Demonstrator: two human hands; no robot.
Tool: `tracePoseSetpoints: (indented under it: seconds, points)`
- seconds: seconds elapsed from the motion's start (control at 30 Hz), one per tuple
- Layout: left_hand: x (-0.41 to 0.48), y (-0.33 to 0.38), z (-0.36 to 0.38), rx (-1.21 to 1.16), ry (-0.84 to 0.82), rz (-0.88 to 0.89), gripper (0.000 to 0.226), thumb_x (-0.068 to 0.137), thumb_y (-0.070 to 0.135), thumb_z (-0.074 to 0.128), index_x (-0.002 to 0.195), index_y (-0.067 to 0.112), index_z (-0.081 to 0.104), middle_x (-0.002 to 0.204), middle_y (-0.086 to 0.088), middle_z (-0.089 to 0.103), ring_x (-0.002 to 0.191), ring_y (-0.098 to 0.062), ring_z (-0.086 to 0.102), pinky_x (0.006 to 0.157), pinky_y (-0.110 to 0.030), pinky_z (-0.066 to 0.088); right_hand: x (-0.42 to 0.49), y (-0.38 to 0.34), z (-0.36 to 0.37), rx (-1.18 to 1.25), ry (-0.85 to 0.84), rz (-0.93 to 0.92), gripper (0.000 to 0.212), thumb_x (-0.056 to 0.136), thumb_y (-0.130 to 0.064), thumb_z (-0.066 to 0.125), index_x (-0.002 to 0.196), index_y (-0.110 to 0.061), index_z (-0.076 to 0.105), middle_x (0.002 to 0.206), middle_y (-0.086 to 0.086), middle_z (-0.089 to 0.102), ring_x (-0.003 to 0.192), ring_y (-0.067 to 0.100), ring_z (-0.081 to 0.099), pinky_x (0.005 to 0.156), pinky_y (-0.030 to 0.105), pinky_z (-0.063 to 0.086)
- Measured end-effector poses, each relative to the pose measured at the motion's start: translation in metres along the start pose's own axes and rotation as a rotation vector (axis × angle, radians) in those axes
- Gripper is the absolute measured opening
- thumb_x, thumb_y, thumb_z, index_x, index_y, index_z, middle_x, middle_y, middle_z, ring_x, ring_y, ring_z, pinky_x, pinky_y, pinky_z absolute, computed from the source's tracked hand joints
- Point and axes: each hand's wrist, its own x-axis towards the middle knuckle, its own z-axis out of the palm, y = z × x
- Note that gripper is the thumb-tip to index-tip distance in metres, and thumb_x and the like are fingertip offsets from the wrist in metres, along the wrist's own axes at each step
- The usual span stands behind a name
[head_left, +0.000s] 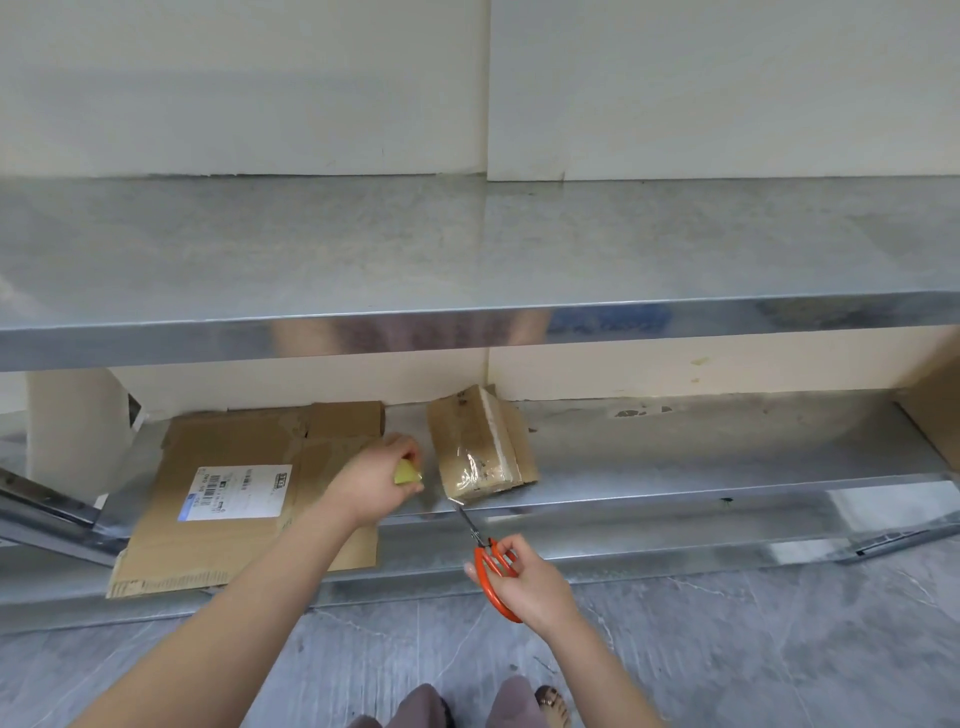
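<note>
The taped cardboard box lies askew on the lower shelf, its near corner at the front edge, likely turned there so the blades can reach the tape. The right hand has its fingers curled through the orange handles of the scissors, blade tips touching that corner; the left hand, just left of the box, pinches a small yellow-green piece, seemingly held clear of the cut; a flattened carton overhangs the shelf's front edge toward the left end.
</note>
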Motion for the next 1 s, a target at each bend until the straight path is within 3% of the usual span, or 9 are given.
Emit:
tracePoseSetpoints:
  seconds: [0.1, 0.27, 0.6, 0.77, 0.9, 1.0]
  points:
    - [0.002, -0.009, -0.011, 0.034, -0.016, -0.017, 0.027, 0.082, 0.027, 0.072, 0.102, 0.021, 0.055, 0.102, 0.009, 0.050, 0.095, -0.014, 0.051, 0.078, -0.028, 0.041, -0.006, 0.007, -0.006, -0.092, 0.076, -0.040, 0.049, 0.071, -0.078, 0.057, 0.100, -0.039, 0.049, 0.103, -0.014, 0.066, 0.093, 0.010, 0.063, 0.078, 0.027, 0.051]
    - [-0.002, -0.005, -0.002, 0.007, -0.031, -0.011, 0.025, 0.080, 0.029, 0.073, 0.095, 0.026, 0.053, 0.102, 0.009, 0.055, 0.092, -0.014, 0.052, 0.077, -0.028, 0.043, -0.011, 0.020, -0.024, -0.247, 0.300, -0.102, 0.040, 0.079, -0.073, 0.048, 0.105, -0.043, 0.048, 0.103, -0.014, 0.064, 0.093, 0.007, 0.064, 0.079, 0.030, 0.053]
    - [-0.001, 0.014, 0.006, -0.009, 0.002, 0.003, 0.023, 0.083, 0.030, 0.069, 0.095, 0.027, 0.049, 0.112, 0.010, 0.050, 0.095, -0.016, 0.053, 0.082, -0.032, 0.047, -0.004, 0.031, -0.037, -0.441, 0.219, -0.152, 0.052, 0.074, -0.077, 0.043, 0.113, -0.044, 0.043, 0.116, -0.021, 0.056, 0.106, 0.011, 0.060, 0.087, 0.035, 0.042]
    - [0.009, 0.028, 0.001, 0.018, 0.021, -0.018, 0.031, 0.086, 0.031, 0.066, 0.111, 0.017, 0.054, 0.120, 0.005, 0.050, 0.101, -0.020, 0.054, 0.085, -0.033, 0.048, -0.002, 0.031, -0.037, -0.554, 0.196, -0.164, 0.049, 0.078, -0.073, 0.041, 0.117, -0.042, 0.043, 0.119, -0.017, 0.056, 0.108, 0.013, 0.058, 0.086, 0.036, 0.037]
    - [0.011, 0.036, -0.002, -0.013, 0.082, -0.058, 0.022, 0.084, 0.030, 0.067, 0.099, 0.023, 0.053, 0.109, 0.006, 0.051, 0.091, -0.018, 0.052, 0.074, -0.028, 0.042, 0.000, 0.030, -0.048, -0.489, 0.252, -0.187, 0.045, 0.079, -0.070, 0.043, 0.115, -0.044, 0.045, 0.116, -0.018, 0.058, 0.108, 0.012, 0.058, 0.086, 0.033, 0.041]
    - [0.007, 0.038, -0.001, -0.093, 0.133, -0.060, 0.023, 0.082, 0.027, 0.071, 0.096, 0.021, 0.055, 0.103, 0.005, 0.053, 0.091, -0.018, 0.053, 0.076, -0.028, 0.042, 0.003, 0.028, -0.059, -0.411, 0.272, -0.202, 0.047, 0.077, -0.073, 0.042, 0.112, -0.043, 0.046, 0.118, -0.020, 0.058, 0.109, 0.010, 0.059, 0.085, 0.032, 0.044]
